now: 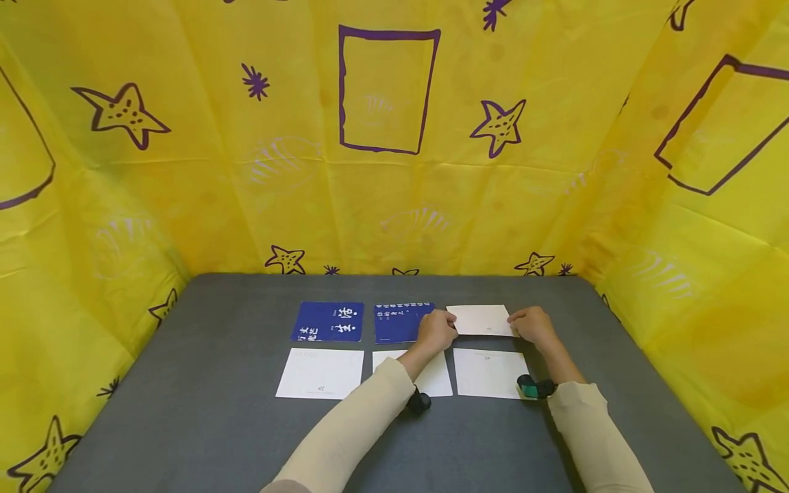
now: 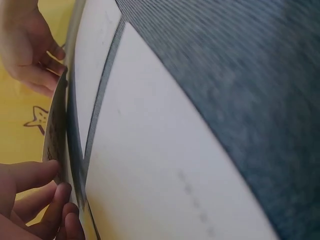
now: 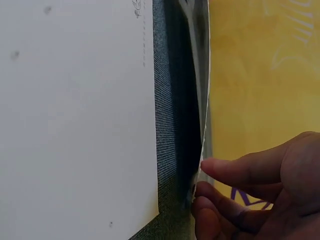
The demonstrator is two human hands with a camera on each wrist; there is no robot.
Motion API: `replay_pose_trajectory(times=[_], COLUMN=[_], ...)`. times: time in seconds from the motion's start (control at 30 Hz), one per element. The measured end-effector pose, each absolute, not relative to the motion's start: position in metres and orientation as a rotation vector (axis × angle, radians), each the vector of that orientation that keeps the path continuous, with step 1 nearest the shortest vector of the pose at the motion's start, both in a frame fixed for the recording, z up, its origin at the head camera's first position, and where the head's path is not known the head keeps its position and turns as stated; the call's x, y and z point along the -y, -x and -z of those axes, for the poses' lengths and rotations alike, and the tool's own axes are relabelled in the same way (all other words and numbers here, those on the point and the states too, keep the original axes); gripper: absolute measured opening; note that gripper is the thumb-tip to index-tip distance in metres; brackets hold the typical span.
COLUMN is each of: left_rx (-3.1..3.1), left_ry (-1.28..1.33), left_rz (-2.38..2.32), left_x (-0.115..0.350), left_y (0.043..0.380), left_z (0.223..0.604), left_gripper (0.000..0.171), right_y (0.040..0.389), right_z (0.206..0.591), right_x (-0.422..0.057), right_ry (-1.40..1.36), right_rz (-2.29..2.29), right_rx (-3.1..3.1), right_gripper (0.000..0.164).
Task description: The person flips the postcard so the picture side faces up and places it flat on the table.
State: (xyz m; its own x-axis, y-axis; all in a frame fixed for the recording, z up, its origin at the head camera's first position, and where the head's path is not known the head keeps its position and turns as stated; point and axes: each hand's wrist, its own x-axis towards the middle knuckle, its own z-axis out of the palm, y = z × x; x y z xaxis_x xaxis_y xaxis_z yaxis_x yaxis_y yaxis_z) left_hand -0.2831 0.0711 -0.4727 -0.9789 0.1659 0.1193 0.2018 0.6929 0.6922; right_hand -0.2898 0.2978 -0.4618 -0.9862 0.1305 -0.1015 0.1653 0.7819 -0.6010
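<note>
Both hands pinch one white postcard at the right end of the back row. My left hand has its left edge between thumb and fingers, and my right hand grips the right edge. Seen nearly edge-on in the left wrist view, the held postcard bows slightly between the hands. The right wrist view shows thumb and fingertips on its thin edge, above the dark table. Just in front lies another white postcard. A blue postcard with white writing lies left of the held one, partly behind my left hand.
Another blue postcard lies at the back left. White postcards form the front row; the middle one is partly covered by my left forearm. The grey table is bordered by yellow cloth at the back and sides.
</note>
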Motion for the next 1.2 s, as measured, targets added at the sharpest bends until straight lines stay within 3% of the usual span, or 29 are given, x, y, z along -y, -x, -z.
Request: replay_pose_trajectory(times=[1.2], left_rx=[2.575], left_ry=[0.079], left_rz=[1.479], left_x=[-0.067], left_y=[0.286], left_z=[0.466], left_gripper=[0.015], right_y=[0.282], right_z=[0.461], right_x=[-0.313], right_ry=[-0.188], right_rz=[1.695], right_rx=[-2.837], right_gripper=[0.027])
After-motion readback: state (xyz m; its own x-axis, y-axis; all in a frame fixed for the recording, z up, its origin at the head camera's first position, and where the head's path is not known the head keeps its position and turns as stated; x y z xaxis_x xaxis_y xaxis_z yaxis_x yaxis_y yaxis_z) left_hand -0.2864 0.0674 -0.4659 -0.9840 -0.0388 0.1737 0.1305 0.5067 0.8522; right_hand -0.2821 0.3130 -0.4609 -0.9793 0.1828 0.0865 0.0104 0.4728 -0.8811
